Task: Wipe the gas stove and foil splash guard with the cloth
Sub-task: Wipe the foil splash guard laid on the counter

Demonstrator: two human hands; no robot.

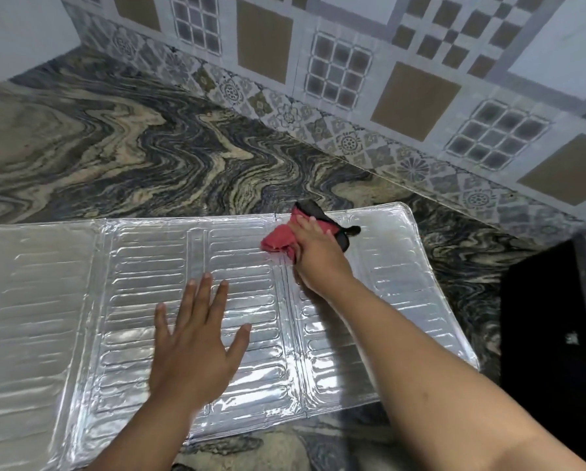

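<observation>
Two bare arms reach in from the bottom. Over on the left, the left hand lies flat with fingers spread wide, pressing the foil splash guard down on the tabletop. Further right, the right hand grips the red cloth near the foil's far edge. Wiping looks underway; which parts are clean I cannot tell. At the far right, a dark shape, maybe the stove, is cut off
</observation>
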